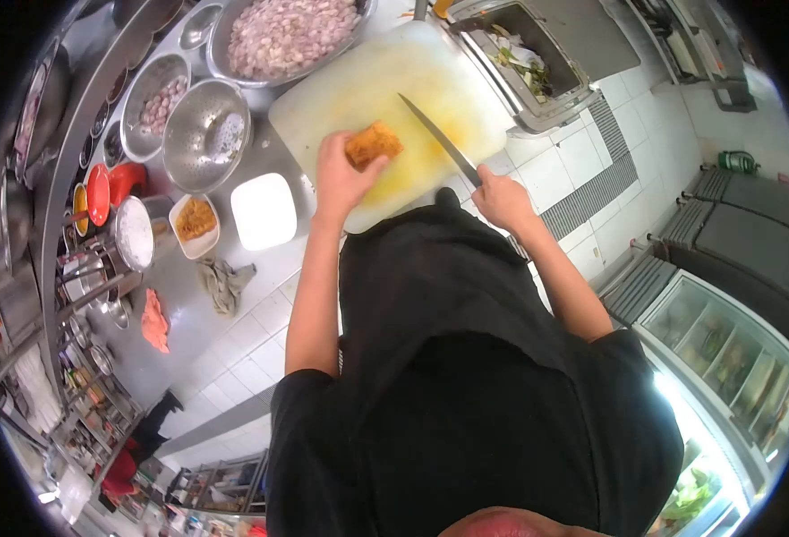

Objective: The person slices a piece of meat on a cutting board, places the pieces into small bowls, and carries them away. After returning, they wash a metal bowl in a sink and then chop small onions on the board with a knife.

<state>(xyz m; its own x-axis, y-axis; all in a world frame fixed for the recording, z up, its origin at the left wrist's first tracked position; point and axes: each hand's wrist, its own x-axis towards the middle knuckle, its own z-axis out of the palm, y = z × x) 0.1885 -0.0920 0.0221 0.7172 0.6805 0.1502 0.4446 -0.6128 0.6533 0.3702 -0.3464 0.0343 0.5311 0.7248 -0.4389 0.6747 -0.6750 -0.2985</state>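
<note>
Golden-brown food, a fried-looking block point(375, 144), is gripped between the thumb and fingers of my left hand point(345, 179) over the cutting board. In my right hand point(503, 199) is the handle of a long knife point(437, 132), its blade pointing up and left across the board. The white cutting board point(323, 98) has yellow stains around the blade and the food. The knife and the food are apart.
A large bowl of peeled shallots point(291, 36) stands beyond the board, with a colander point(206, 134) to its left. White dishes point(264, 211) sit left of my left arm, one holding brown food point(196, 220). A scrap bin point(521, 67) adjoins the board's right side.
</note>
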